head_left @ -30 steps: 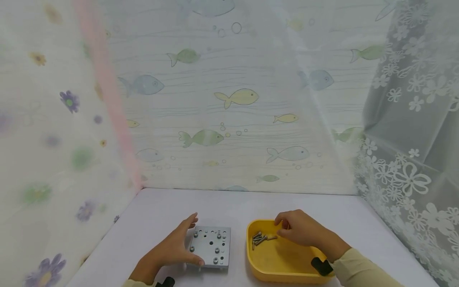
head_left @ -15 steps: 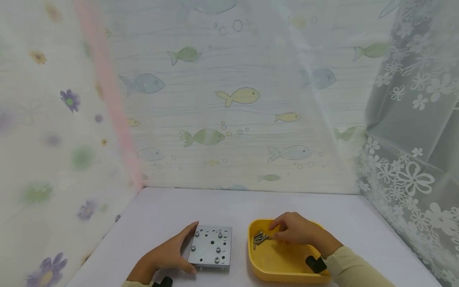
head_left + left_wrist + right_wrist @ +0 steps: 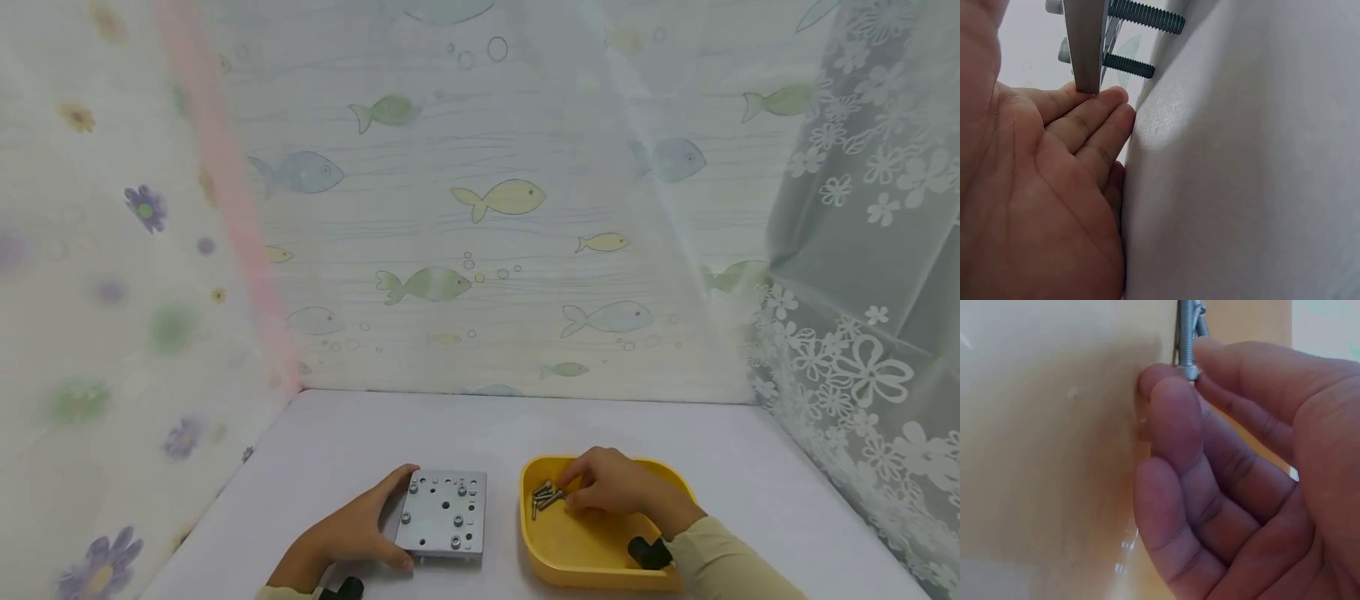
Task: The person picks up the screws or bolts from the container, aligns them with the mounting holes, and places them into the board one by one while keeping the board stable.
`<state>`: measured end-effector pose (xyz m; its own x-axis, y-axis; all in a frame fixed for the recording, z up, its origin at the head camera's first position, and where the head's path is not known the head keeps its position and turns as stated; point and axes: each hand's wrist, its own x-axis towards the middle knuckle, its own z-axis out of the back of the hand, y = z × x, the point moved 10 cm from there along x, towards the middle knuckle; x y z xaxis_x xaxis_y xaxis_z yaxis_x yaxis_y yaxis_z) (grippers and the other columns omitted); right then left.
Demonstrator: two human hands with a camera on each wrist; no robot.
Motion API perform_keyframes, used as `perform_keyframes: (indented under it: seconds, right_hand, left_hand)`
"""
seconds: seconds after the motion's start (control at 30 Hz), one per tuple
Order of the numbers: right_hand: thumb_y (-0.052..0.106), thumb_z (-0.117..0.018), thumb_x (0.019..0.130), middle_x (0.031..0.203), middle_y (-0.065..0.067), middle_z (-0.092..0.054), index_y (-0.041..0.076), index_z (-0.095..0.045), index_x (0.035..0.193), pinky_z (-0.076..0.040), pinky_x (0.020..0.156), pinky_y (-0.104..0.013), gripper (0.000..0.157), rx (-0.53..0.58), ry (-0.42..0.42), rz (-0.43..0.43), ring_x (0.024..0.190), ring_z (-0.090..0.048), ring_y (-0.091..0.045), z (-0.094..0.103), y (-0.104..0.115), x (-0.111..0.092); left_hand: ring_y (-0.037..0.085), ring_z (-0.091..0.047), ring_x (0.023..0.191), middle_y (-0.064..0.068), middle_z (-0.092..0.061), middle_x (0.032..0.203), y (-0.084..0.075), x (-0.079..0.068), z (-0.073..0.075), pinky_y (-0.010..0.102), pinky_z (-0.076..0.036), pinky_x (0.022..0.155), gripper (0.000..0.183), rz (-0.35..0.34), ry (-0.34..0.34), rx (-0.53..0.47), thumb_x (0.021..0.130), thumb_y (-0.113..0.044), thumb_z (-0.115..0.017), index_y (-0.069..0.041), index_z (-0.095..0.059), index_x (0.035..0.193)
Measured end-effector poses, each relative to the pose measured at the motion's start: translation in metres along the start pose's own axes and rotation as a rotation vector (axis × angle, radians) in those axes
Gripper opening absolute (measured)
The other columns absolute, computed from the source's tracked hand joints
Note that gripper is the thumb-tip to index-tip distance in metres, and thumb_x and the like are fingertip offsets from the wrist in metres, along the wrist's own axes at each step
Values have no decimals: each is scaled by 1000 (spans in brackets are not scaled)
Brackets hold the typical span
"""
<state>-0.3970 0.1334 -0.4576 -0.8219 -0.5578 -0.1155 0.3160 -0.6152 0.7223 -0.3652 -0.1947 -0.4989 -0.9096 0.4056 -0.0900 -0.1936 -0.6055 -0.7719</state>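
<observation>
My left hand holds a square silver metal plate by its left side, thumb at the near corner and fingertips at the far one. Several socket-head screws stand in the plate's holes. In the left wrist view, threaded screw shanks stick out beneath the plate, and a fingertip touches its edge. My right hand is inside the yellow tray at a small pile of loose screws. Its thumb and fingertips pinch a screw near the head; the contact is partly hidden.
The white table carries the plate on the left and the tray on the right. A fish-patterned curtain hangs behind, with a flowered curtain at the left and a lace one at the right.
My right hand has moved left and down to the screw pile. My left hand has shifted from over the plate's left edge to hold its corners.
</observation>
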Motion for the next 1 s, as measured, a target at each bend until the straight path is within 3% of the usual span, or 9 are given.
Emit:
perform_keyframes:
  seconds: [0.2,0.37,0.6,1.0]
  right_hand:
    - [13,-81,88,82,-1,-74,10,-79,109,-56,56,-28,21,9,-14,-33,62,-66,-16,0,4,-2]
    - [11,-85,84,82,0,-71,13,-80,98,-56,57,-28,15,-52,-46,-59,64,-64,-16,1,3,-1]
    - [9,-86,81,84,2,-68,17,-78,85,-57,58,-29,12,-118,-72,-95,64,-63,-16,-1,-3,5]
    - [7,-83,84,77,3,-68,12,-74,83,-51,61,-28,10,-134,-53,-74,70,-60,-16,4,7,-3]
  left_hand:
    - [38,-23,158,4,-34,168,-1,1,0,66,-16,124,134,-5,-9,25,53,-47,-99,-26,-26,163]
    - [36,-25,158,2,-36,167,-6,4,-2,67,-18,124,132,-32,-17,46,52,-50,-99,-28,-29,162]
    - [39,-22,158,4,-32,169,-7,5,-3,68,-18,124,133,2,-27,57,52,-50,-99,-30,-29,163]
    - [40,-20,159,5,-28,171,-4,5,-5,70,-17,123,134,9,-10,49,53,-50,-98,-31,-25,164]
